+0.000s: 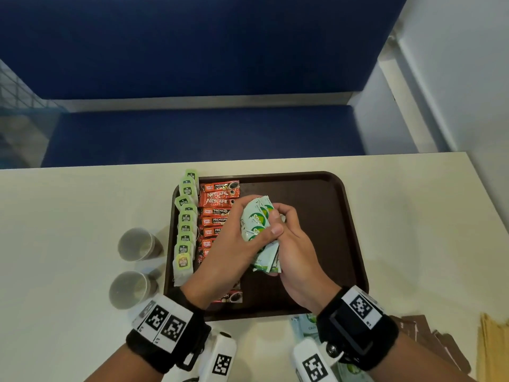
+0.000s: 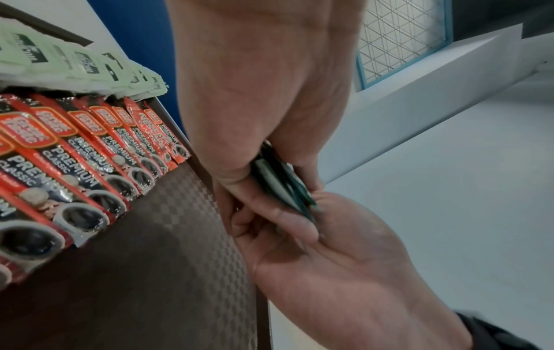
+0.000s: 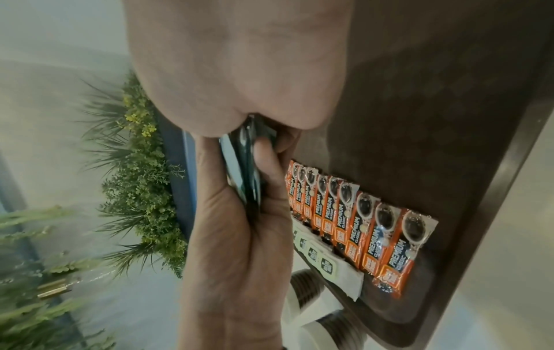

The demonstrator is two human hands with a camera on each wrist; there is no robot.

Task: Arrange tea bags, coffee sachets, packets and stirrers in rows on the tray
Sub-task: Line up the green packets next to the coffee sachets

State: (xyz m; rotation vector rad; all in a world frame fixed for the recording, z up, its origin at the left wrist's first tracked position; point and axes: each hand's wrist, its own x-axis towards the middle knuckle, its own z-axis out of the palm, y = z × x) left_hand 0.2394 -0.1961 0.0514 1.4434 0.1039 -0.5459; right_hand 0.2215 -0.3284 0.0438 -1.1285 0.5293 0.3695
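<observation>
Standing far left, two paper cups [image 1: 136,244] beside the tray [image 1: 325,194]; then tea bags [image 1: 185,232] in a row, coffee sachets [image 1: 219,201] alongside. Over mid-tray, left hand [image 1: 234,244] and right hand [image 1: 296,252] both clasp a stack of green-and-white packets [image 1: 257,224]. More packets [image 1: 305,325] lie right.

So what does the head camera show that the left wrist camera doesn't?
Only the head view shows two paper cups left of the tray, brown packets on the table's near right, and the printed fronts of the green-and-white packets. Only the left wrist view shows a mesh panel. Both show the left hand and right hand holding those packets, plus the coffee sachets and tea bags.
</observation>
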